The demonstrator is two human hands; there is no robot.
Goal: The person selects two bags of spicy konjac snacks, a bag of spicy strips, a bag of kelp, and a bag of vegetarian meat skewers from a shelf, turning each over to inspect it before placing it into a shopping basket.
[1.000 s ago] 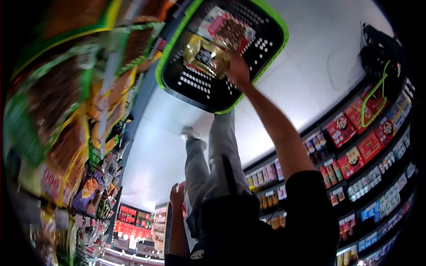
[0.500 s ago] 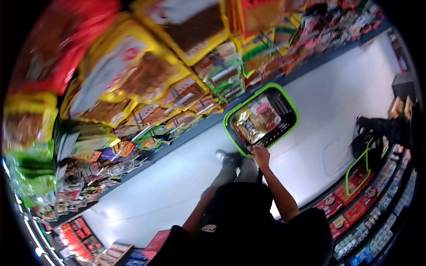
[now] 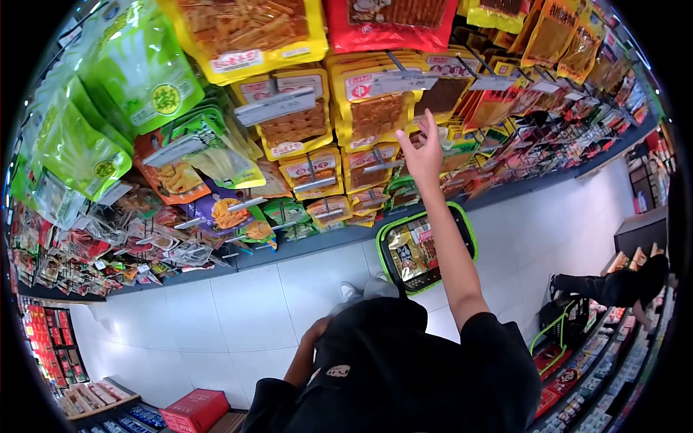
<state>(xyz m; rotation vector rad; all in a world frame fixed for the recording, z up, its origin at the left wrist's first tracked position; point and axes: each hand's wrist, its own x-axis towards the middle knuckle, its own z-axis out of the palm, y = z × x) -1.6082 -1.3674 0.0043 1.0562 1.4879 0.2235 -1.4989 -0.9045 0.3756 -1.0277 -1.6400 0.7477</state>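
Note:
My right hand (image 3: 422,151) is raised in front of the hanging snack packs, thumb and fingers apart and nothing in them. Closest to it are a yellow-edged snack pack (image 3: 377,108) with brown food showing and a darker pack (image 3: 442,97) behind the fingertips. Below my right forearm, a black shopping basket with a green rim (image 3: 473,234) stands on the floor. Inside lie a gold pack (image 3: 408,254) and a red-and-white pack, partly covered by the forearm. My left hand (image 3: 315,330) hangs low beside my leg, its fingers mostly hidden.
Green packs (image 3: 148,86) hang at the left of the rack, with price tags (image 3: 276,107) sticking out on hooks. Another person in dark clothes (image 3: 613,289) is at the right, near a second green-handled basket (image 3: 563,325). A red box (image 3: 195,410) stands behind me at lower left.
My right hand has left the basket's edge and risen to the hanging packs, opening. The basket stays on the floor. My view has turned, showing more of the rack.

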